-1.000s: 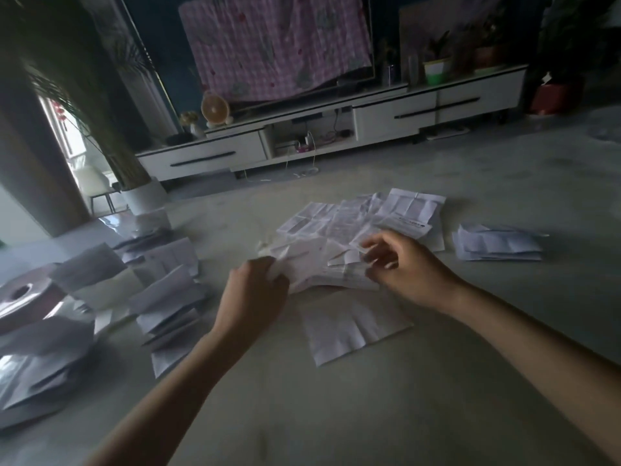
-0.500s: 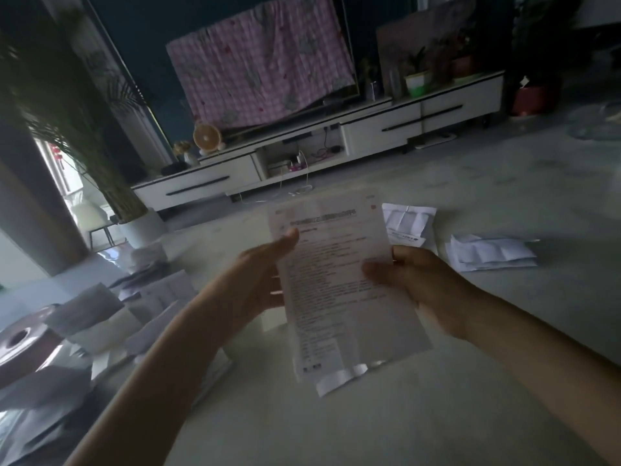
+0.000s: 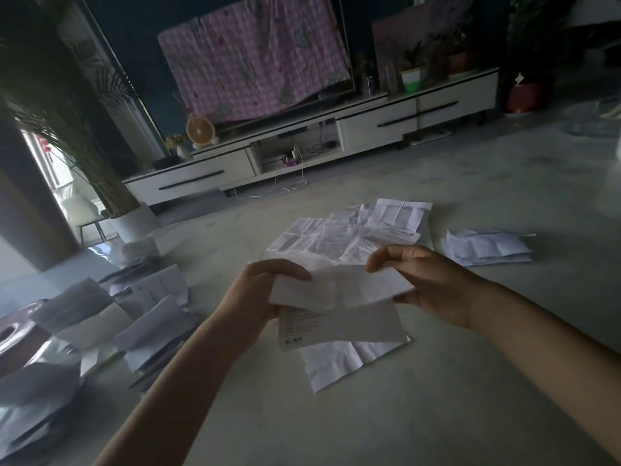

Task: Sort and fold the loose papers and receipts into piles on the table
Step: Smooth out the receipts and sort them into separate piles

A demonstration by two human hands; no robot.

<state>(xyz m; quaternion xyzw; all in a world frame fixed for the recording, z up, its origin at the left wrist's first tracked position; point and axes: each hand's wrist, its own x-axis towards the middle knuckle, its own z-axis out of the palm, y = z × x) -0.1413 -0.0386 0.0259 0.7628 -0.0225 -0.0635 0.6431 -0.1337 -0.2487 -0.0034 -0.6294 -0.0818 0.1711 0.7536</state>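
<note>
L hand [image 3: 258, 297] + R hand [image 3: 433, 287] pinch one half-folded paper [image 3: 339, 290] over the bench [image 3: 437, 415].
Print unreadable; loose receipts [image 3: 336, 240] at 12 o'clock, folded pile [image 3: 487, 247] at 2 o'clock, stacks [image 3: 151, 327] at 9 o'clock cut off by frame edge.

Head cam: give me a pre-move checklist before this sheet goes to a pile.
1. Grip: ok. The left hand and the right hand pinch the sheet at opposite ends.
2. Fold finished: not ok. The printed lower half hangs out uncovered; the edges are not lined up.
3. Target reachable: ok. The folded pile beyond the right hand lies uncovered on the table.
4. Right category: cannot tell. The print is too small to read.
5. Clear of the creased sheet underneath: cannot tell from this view.
</note>
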